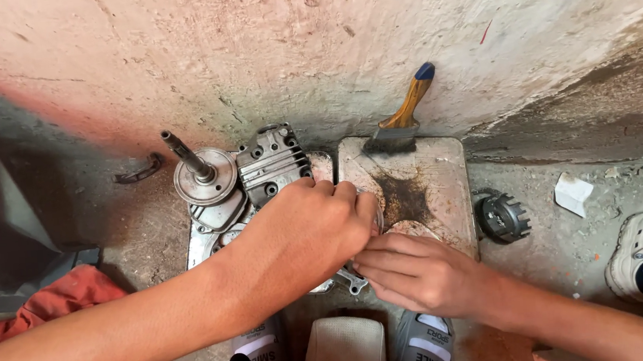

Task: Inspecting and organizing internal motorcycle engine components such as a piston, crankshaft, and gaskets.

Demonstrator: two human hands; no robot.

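Engine casing on workshop floor, both hands applied

Engine casing (272,169): grey metal, finned and bolted, lies on the concrete floor (113,225) against the plastered wall (312,45). Left hand (306,230): curled, fingers bent down over the casing's near end; what it grips is hidden. Right hand (418,272): fingers together, tips pressed at the casing's lower edge beside a small metal lug (353,282); hold cannot be told. Shaft with round flywheel disc (202,175): upright, left of the casing. Stained board (420,189): just right of the hands. Paintbrush (404,118): leaning on the wall above the board. Toothed metal ring (502,217): right of the board. Red cloth (58,297): far left.
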